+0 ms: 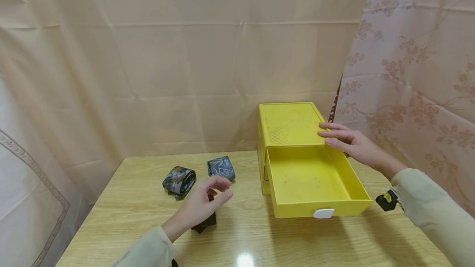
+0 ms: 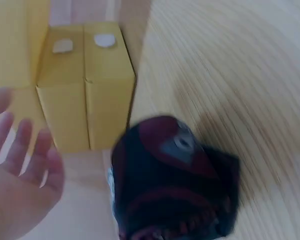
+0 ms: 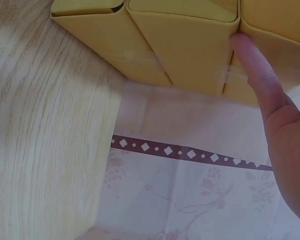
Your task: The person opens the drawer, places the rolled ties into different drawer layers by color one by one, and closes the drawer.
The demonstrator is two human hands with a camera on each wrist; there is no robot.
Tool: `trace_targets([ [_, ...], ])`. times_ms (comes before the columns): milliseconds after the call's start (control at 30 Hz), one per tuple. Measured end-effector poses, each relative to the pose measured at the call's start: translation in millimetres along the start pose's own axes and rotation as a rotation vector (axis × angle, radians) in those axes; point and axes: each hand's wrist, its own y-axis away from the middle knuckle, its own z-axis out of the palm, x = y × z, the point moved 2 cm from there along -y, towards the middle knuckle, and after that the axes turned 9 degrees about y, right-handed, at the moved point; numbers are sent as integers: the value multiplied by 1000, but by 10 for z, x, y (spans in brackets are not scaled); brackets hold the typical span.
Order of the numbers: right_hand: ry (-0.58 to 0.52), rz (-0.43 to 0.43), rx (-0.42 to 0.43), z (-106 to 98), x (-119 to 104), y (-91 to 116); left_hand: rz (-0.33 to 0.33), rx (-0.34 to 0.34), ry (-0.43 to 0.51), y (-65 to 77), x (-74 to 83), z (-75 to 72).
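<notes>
A rolled camouflage cloth (image 1: pixel 179 181) lies leftmost; the left hand (image 1: pixel 198 205), fingers loosely bent and empty, is near a folded black cloth (image 2: pixel 165 180), its reddish print too blurred to read. Rightward, a yellow plastic drawer unit (image 1: pixel 291 122) is touched by the outstretched, unclenched right hand (image 1: pixel 352 142).

You are wearing a plain, pale beige-green left sleeve (image 1: pixel 146 250) at the bottom of the head view and a matching right sleeve (image 1: pixel 428 209) at the lower right. A blocky black gadget (image 1: pixel 386 201) with a yellow patch is sitting by your right cuff (image 1: pixel 402 181); something black (image 1: pixel 174 263) is peeking out by the left cuff (image 1: pixel 167 239). Your left hand (image 1: pixel 198 207) and right hand (image 1: pixel 350 143) are showing bare.
</notes>
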Motion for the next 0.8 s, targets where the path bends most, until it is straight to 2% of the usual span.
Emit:
trace_targets([
  [100, 4, 1, 2, -3, -1, -1, 78, 114, -80, 31, -41, -83],
  [167, 3, 1, 1, -2, 1, -3, 120, 161, -163, 58, -74, -135],
  [300, 3, 1, 2, 1, 7, -2, 177, 201, -318, 106, -168, -220],
  [433, 10, 3, 8, 0, 7, 6, 183, 211, -378, 160, -283, -281],
  [500, 12, 5, 9, 0, 6, 7, 158, 212, -388, 188, -346, -303],
  [567, 13, 7, 10, 1, 8, 9, 98, 196, -384, 216, -420, -320],
  [733, -1, 13, 9, 6, 13, 6, -124, 119, -315, 287, -621, -347],
  [800, -7, 19, 8, 8, 10, 3, -193, 85, -282, 321, -693, -351],
])
